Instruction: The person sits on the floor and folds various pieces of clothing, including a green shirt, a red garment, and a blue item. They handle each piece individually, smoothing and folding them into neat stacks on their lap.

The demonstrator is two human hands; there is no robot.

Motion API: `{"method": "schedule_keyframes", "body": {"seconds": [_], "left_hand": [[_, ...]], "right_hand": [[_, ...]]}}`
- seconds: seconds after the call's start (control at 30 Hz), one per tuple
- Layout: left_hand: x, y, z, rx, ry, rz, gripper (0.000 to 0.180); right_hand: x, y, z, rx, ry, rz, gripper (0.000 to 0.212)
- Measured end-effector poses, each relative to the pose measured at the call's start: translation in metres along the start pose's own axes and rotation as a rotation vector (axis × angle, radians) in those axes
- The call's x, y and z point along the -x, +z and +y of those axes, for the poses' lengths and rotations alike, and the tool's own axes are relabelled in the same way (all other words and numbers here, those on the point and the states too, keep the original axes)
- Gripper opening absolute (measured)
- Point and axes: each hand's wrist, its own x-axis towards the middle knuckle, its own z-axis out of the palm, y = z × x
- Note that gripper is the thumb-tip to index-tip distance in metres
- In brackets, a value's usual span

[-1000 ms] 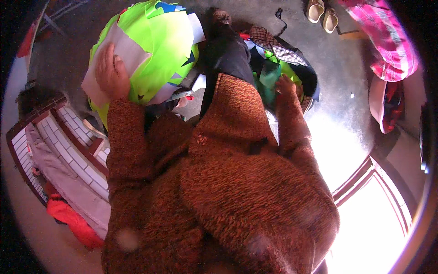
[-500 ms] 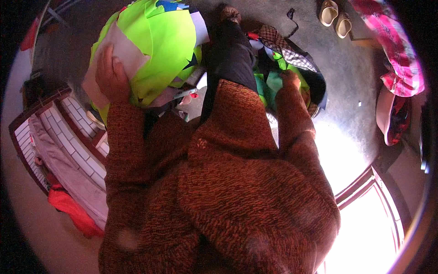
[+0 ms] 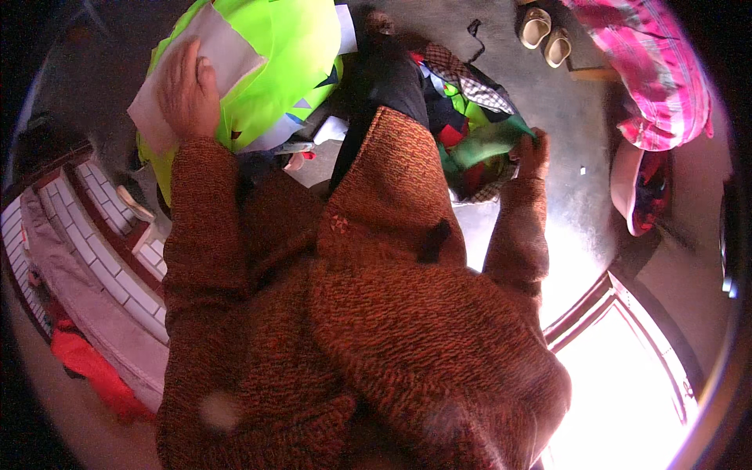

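Observation:
My left hand (image 3: 190, 94) rests flat, fingers stretched out, on a pale pinkish cloth piece (image 3: 145, 110). That piece lies on a large bundle of neon yellow-green cloth (image 3: 290, 47) with a few blue and white bits at its edge. To the right, my right hand (image 3: 534, 155) pinches the corner of a green cloth (image 3: 489, 145), stretched sideways over a heap of mixed fabric scraps. The heap sits in what looks like a cloth bag with checked fabric (image 3: 487, 95) along its rim. Part of the green cloth's lower end is hidden among the scraps.
My outstretched leg (image 3: 392, 86) lies between the two piles. Beige clogs (image 3: 535, 29) stand on the floor at far right, near a pink plaid cloth (image 3: 650, 70) above a pink basin (image 3: 627, 188). At left is a white-tiled ledge (image 3: 102, 235); bright light comes from a doorway at lower right.
My right hand has moved right and drawn the green cloth's corner out to the side. My left hand stays on the pale piece. The whole view has shifted slightly.

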Motion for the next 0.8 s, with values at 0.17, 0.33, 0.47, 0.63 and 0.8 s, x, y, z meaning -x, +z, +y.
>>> {"method": "schedule_keyframes", "body": {"seconds": [0.17,0.33,0.47,0.63,0.8], "left_hand": [[0.004,0.013,-0.015,-0.065,-0.015,0.009,0.039],[0.008,0.003,-0.014,-0.129,-0.025,0.026,0.038],[0.008,0.001,-0.013,-0.126,-0.033,0.018,0.035],[0.001,0.006,0.004,-0.058,-0.044,0.152,0.031],[0.004,-0.019,0.011,-0.098,-0.099,0.121,0.033]], "right_hand": [[0.005,-0.009,-0.096,0.059,-0.177,-0.013,0.024],[-0.002,0.028,-0.181,0.071,-0.273,0.005,0.021],[-0.034,0.060,-0.221,-0.163,-0.241,-0.044,0.025],[-0.013,0.141,-0.290,-0.276,-0.472,-0.115,0.027],[0.028,0.247,-0.322,-0.387,-0.703,-0.180,0.022]]}}
